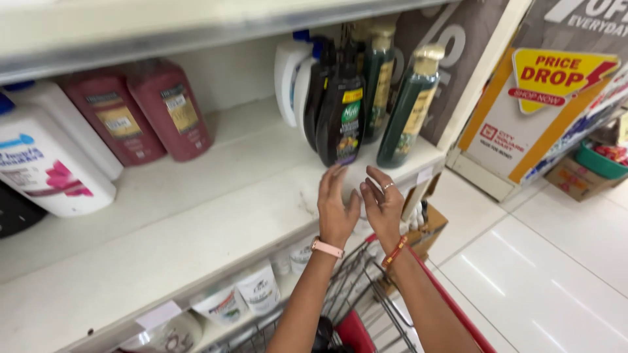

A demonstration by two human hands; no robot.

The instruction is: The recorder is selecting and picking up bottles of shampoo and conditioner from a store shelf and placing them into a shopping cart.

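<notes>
Here, from the head view: both hands raised open just in front of the black bottle [341,116], left hand [337,208] and right hand [383,204] side by side, fingers spread, holding nothing. Best to close one palm round the bottle's middle and steady its base, sparing the green bottles [409,108] just right of it. Tall, dark, glossy, yellow and purple label, upright on the white shelf [196,216], white bottles [294,78] behind.

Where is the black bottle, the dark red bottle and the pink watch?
black bottle [340,121], head view, middle of its front.
dark red bottle [171,108], head view, front label.
pink watch [326,248], head view, strap on left wrist.
</notes>
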